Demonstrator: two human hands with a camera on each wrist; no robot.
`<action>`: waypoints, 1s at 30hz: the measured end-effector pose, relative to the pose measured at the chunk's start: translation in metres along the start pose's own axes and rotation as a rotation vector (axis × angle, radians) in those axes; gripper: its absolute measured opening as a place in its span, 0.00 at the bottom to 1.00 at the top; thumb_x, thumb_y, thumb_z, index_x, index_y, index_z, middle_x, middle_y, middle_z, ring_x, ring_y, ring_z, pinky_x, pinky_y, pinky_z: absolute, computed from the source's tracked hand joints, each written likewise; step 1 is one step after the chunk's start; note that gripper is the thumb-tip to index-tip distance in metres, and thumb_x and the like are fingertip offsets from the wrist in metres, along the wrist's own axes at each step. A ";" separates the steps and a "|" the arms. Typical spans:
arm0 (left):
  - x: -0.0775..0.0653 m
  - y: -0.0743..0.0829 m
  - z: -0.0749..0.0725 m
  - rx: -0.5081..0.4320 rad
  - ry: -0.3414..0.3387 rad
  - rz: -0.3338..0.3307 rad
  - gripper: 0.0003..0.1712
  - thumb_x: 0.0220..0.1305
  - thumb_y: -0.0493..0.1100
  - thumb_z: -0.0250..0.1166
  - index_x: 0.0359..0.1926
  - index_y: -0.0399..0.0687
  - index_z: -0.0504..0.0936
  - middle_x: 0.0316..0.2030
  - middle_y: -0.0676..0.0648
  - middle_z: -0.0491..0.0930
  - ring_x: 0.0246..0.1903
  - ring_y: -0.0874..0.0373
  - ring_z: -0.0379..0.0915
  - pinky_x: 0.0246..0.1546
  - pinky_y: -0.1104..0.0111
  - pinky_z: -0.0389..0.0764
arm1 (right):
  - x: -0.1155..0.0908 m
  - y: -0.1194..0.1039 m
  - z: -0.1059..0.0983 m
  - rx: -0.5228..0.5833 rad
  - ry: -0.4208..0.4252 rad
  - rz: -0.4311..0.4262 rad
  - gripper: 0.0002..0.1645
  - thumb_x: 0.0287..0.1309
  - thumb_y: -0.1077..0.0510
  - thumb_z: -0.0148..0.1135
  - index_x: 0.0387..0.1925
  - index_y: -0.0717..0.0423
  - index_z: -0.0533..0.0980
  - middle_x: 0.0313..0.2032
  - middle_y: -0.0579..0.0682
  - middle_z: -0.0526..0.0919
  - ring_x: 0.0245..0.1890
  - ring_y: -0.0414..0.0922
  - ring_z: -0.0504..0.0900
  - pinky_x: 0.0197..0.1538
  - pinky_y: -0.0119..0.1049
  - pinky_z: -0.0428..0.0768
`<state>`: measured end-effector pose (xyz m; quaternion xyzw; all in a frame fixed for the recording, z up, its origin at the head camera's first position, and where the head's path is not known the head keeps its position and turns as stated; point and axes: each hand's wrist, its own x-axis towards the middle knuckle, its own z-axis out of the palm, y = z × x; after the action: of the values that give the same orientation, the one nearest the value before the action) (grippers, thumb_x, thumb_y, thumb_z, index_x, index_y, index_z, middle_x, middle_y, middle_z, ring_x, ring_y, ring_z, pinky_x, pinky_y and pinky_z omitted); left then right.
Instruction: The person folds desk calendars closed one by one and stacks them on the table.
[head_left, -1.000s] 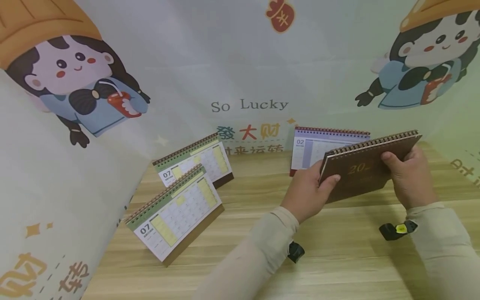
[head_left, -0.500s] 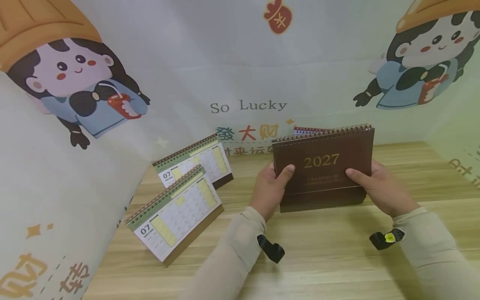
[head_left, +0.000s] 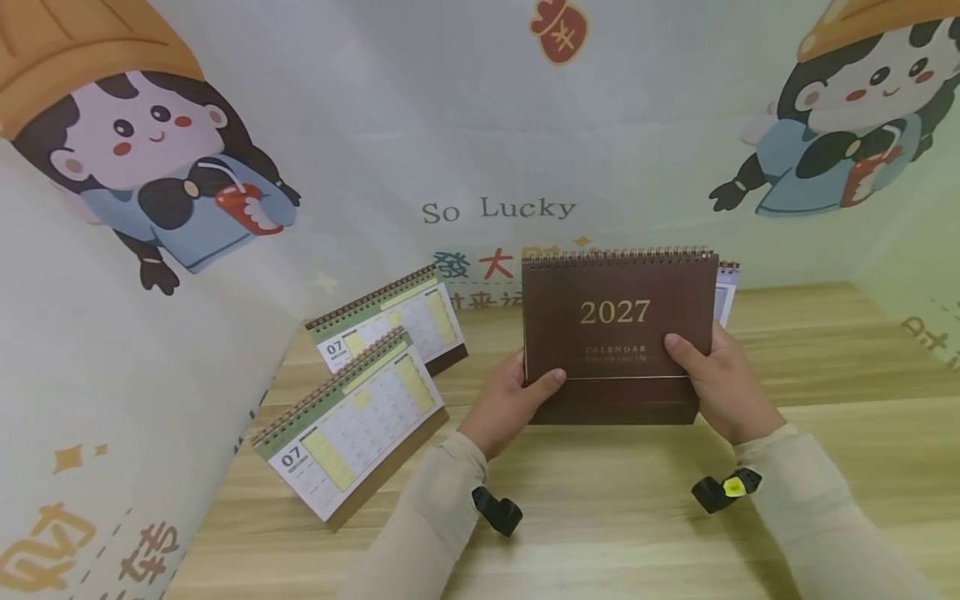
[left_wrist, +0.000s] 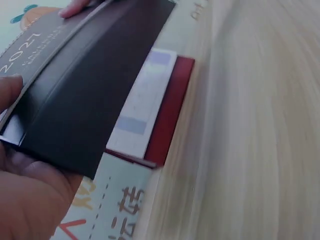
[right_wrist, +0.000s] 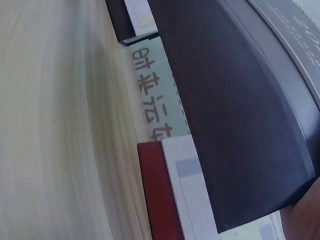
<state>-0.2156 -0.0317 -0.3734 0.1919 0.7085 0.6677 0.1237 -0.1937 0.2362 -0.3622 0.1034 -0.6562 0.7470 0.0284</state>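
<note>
A dark brown 2027 desk calendar (head_left: 618, 325) is held upright between my two hands, its cover facing me and its wire spiral on top. My left hand (head_left: 501, 404) grips the lower left side, thumb on the front. On the right edge, my right hand (head_left: 731, 392) grips with its thumb across the cover. The fingers behind the calendar are hidden in the head view. Both wrist views show the calendar's dark base (left_wrist: 95, 85), which looks raised off the table. Behind it stands a purple-and-white calendar (head_left: 724, 292) with a red base (right_wrist: 160, 195), mostly covered in the head view.
Two green-topped calendars open at 07 stand angled on the left, one in front (head_left: 360, 433) and one behind (head_left: 431, 321). The wood-grain table (head_left: 600, 517) ends at a printed backdrop (head_left: 360, 167) on the back and sides.
Both hands have carried the brown calendar leftward and turned it from a tilt to nearly square-on. It now covers most of the purple calendar. The green-topped calendars have not moved.
</note>
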 end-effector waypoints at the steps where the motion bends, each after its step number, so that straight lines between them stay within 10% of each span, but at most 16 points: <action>1: -0.002 -0.001 -0.003 0.024 -0.022 0.012 0.24 0.71 0.50 0.62 0.66 0.54 0.73 0.53 0.50 0.82 0.50 0.56 0.80 0.52 0.61 0.78 | 0.001 0.000 0.002 0.014 0.008 0.005 0.14 0.72 0.56 0.56 0.56 0.47 0.68 0.39 0.46 0.84 0.36 0.43 0.86 0.36 0.39 0.84; 17: -0.014 -0.009 -0.033 0.134 -0.005 -0.062 0.31 0.73 0.55 0.58 0.69 0.47 0.63 0.54 0.42 0.81 0.48 0.51 0.81 0.50 0.57 0.79 | 0.009 0.013 0.028 -0.011 0.029 0.039 0.15 0.71 0.54 0.58 0.56 0.45 0.69 0.36 0.44 0.86 0.33 0.41 0.86 0.34 0.37 0.84; 30: -0.020 -0.010 -0.034 0.298 0.186 -0.011 0.37 0.73 0.57 0.57 0.72 0.48 0.53 0.61 0.40 0.70 0.61 0.49 0.68 0.63 0.51 0.65 | 0.010 0.026 0.054 -0.224 0.075 0.015 0.28 0.71 0.51 0.58 0.65 0.58 0.63 0.45 0.49 0.83 0.41 0.40 0.83 0.46 0.33 0.80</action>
<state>-0.2136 -0.0713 -0.3820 0.1414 0.8092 0.5694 0.0315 -0.2013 0.1782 -0.3794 0.0668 -0.7346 0.6727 0.0587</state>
